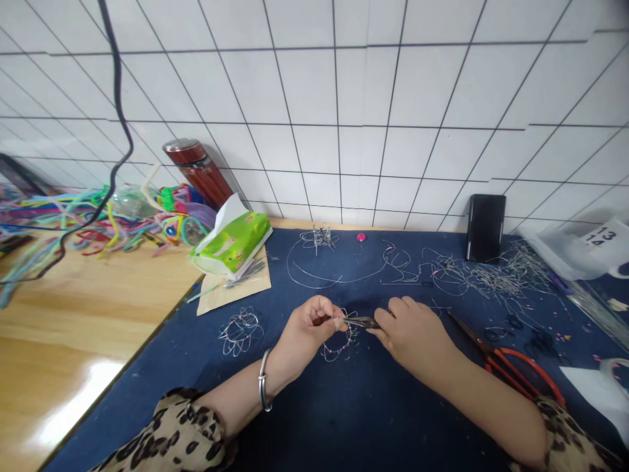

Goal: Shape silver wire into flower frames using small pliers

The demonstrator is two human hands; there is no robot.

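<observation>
My left hand [310, 331] pinches a looped piece of thin wire [351, 337] strung with small pink beads, which hangs just above the dark blue mat. My right hand [410, 331] is closed round a pair of pliers [361, 321]. The jaws point left and meet the wire at my left fingertips; their exact grip on it is too small to make out. To the left of my left hand, a similar flower-shaped wire piece [240, 331] lies flat on the mat.
Scissors [525, 370] with orange handles lie beside my right forearm. Tangled wire [486, 275], a black phone [485, 229] and a white cup [602, 246] are at the back right. Back left are a tissue pack [236, 246], a red-brown flask [199, 174] and colourful pipe cleaners [118, 223].
</observation>
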